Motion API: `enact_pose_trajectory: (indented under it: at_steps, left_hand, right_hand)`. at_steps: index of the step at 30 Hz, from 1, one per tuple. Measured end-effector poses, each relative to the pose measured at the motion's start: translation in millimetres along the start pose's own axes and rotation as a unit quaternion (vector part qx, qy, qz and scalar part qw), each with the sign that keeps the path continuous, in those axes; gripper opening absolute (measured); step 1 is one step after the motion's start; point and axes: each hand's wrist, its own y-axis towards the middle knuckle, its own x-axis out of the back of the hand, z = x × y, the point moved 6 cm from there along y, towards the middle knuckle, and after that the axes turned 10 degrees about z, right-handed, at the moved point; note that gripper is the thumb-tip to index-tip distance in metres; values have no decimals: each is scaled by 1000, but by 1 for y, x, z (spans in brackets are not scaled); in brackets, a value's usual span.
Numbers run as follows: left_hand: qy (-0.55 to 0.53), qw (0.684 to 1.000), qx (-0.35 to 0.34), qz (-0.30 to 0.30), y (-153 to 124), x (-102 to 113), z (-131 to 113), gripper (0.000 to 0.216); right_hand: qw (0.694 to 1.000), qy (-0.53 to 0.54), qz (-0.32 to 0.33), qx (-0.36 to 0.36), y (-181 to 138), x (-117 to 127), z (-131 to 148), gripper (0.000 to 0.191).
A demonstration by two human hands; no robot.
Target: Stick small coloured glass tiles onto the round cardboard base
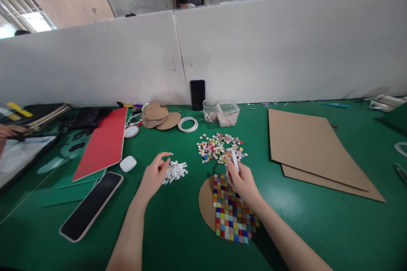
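Many white tiles (pixel 176 172) lie beside the left hand (pixel 157 173), its grip released, while the right hand (pixel 244 181) grasps what looks like a white tool (pixel 234 161) over the tiled cardboard disc (pixel 206 205), near right.

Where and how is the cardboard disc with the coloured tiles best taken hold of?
Probably best by the bare left margin of the cardboard disc, coming from the left with the left hand, pinching top and underside. The disc lies flat, mosaic tiles leave that margin uncovered, and the right hand is over the other side.
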Motion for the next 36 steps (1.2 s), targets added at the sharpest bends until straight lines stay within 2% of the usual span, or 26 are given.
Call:
enact_pose_trajectory:
  at_steps: [6, 16, 22, 29, 36]
  left_hand:
    - [20, 999, -29, 6, 1, -2, 2, 33]
    - [-18, 999, -28, 15, 0, -4, -1, 32]
    - [-29, 999, 3, 37, 1, -6, 4, 32]
    - [-14, 999, -19, 30, 2, -6, 2, 34]
    - [-5, 1000, -2, 30, 1, -6, 6, 25]
  right_hand:
    - [1000, -3, 0, -3, 1, 0, 0, 42]
    - [1000, 1, 6, 2, 0, -1, 0, 40]
    - [1000, -9, 6, 3, 0, 0, 1, 40]
    - [1000, -9, 9, 2, 0, 0, 3, 41]
    - [1000, -7, 6, 4, 1, 0, 0, 40]
